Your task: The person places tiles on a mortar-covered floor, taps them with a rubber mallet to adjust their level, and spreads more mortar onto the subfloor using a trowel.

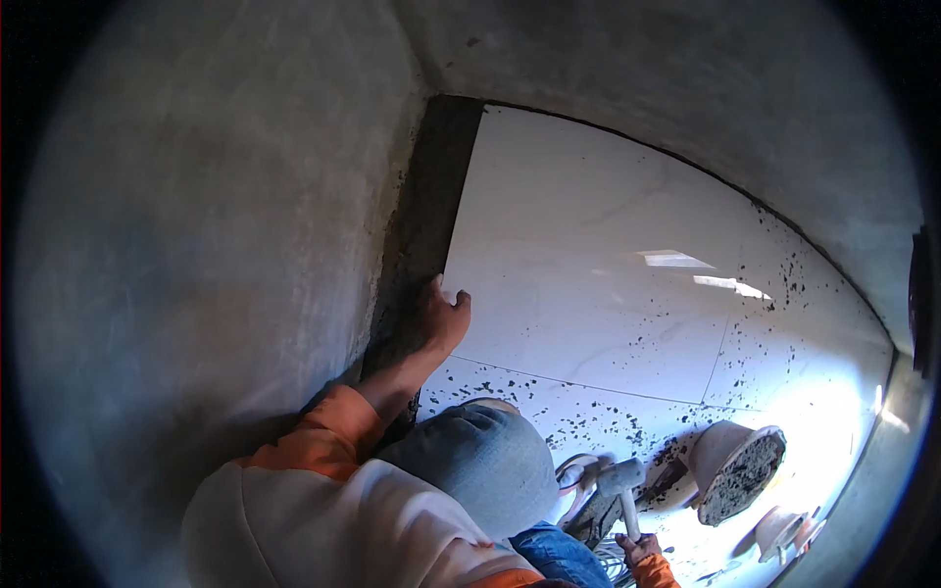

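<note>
My left hand (446, 316) reaches to the left edge of a large white marbled tile (578, 216). Thumb and forefinger are apart and touch the tile's edge; the other fingers are mostly hidden. Low in the view, my right hand (642, 550) is closed around the pale handle of a mallet (621, 477) with a grey, blocky head. That head is raised near my knee (495, 461) and a sandal (578, 475). Along the tile's left side runs a dark strip of bare base (441, 176), between the tile and the wall.
A bucket (701, 461) of grey mortar leans at the lower right, beside a smaller pale container (777, 529). Dark mortar crumbs (627, 428) lie scattered over the neighbouring tiles. Grey plastered walls (225, 225) close in on the left and far sides. Strong light glares at the right.
</note>
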A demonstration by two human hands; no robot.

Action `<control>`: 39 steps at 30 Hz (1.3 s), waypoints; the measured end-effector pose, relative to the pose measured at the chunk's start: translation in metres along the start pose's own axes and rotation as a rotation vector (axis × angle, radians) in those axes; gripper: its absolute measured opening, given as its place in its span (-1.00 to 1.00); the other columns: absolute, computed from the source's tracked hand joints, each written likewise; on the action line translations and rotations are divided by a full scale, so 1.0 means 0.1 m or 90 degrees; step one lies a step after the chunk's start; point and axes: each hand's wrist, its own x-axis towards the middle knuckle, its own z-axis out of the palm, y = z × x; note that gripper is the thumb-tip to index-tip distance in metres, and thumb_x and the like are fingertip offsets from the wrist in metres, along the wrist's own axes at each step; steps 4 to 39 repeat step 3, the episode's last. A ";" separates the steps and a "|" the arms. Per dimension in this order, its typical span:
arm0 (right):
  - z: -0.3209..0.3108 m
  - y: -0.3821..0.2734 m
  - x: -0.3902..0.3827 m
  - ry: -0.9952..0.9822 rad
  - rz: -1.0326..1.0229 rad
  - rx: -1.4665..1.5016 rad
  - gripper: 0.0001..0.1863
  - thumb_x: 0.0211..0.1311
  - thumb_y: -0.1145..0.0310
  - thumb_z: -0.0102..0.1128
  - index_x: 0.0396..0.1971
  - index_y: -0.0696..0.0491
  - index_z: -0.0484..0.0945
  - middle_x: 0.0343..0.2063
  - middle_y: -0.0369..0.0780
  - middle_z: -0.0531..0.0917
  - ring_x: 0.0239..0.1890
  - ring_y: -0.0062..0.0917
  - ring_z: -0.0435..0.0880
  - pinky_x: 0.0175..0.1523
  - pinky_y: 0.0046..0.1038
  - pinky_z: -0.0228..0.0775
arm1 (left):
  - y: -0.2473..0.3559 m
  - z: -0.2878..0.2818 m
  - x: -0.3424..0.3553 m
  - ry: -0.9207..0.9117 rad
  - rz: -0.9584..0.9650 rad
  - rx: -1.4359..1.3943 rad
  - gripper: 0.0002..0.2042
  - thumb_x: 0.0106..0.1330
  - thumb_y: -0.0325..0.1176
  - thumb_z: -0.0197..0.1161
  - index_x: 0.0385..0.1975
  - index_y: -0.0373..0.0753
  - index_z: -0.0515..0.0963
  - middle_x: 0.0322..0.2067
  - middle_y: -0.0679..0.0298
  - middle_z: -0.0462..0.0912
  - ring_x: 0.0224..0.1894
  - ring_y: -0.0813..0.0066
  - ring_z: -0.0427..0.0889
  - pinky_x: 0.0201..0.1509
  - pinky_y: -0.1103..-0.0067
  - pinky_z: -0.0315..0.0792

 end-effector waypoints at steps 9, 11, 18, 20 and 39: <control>0.16 0.50 0.02 -0.004 0.080 0.066 -0.37 -0.09 -0.14 0.36 -0.55 0.26 0.59 -0.68 -0.08 0.61 -0.60 -0.41 0.57 -0.41 -0.31 0.36 | 0.08 0.13 -0.02 0.009 -0.025 -0.051 -0.52 0.08 -0.31 0.19 0.00 -0.42 0.38 -0.05 -0.15 0.49 0.01 0.01 0.51 0.07 0.30 0.41; 0.16 0.50 0.02 -0.004 0.080 0.066 -0.37 -0.09 -0.14 0.36 -0.55 0.26 0.59 -0.68 -0.08 0.61 -0.60 -0.41 0.57 -0.41 -0.31 0.36 | 0.08 0.13 -0.02 0.009 -0.025 -0.051 -0.52 0.08 -0.31 0.19 0.00 -0.42 0.38 -0.05 -0.15 0.49 0.01 0.01 0.51 0.07 0.30 0.41; 0.16 0.50 0.02 -0.004 0.080 0.066 -0.37 -0.09 -0.14 0.36 -0.55 0.26 0.59 -0.68 -0.08 0.61 -0.60 -0.41 0.57 -0.41 -0.31 0.36 | 0.08 0.13 -0.02 0.009 -0.025 -0.051 -0.52 0.08 -0.31 0.19 0.00 -0.42 0.38 -0.05 -0.15 0.49 0.01 0.01 0.51 0.07 0.30 0.41; 0.16 0.50 0.02 -0.004 0.080 0.066 -0.37 -0.09 -0.14 0.36 -0.55 0.26 0.59 -0.68 -0.08 0.61 -0.60 -0.41 0.57 -0.41 -0.31 0.36 | 0.08 0.13 -0.02 0.009 -0.025 -0.051 -0.52 0.08 -0.31 0.19 0.00 -0.42 0.38 -0.05 -0.15 0.49 0.01 0.01 0.51 0.07 0.30 0.41; 0.16 0.50 0.02 -0.004 0.080 0.066 -0.37 -0.09 -0.14 0.36 -0.55 0.26 0.59 -0.68 -0.08 0.61 -0.60 -0.41 0.57 -0.41 -0.31 0.36 | 0.08 0.13 -0.02 0.009 -0.025 -0.051 -0.52 0.08 -0.31 0.19 0.00 -0.42 0.38 -0.05 -0.15 0.49 0.01 0.01 0.51 0.07 0.30 0.41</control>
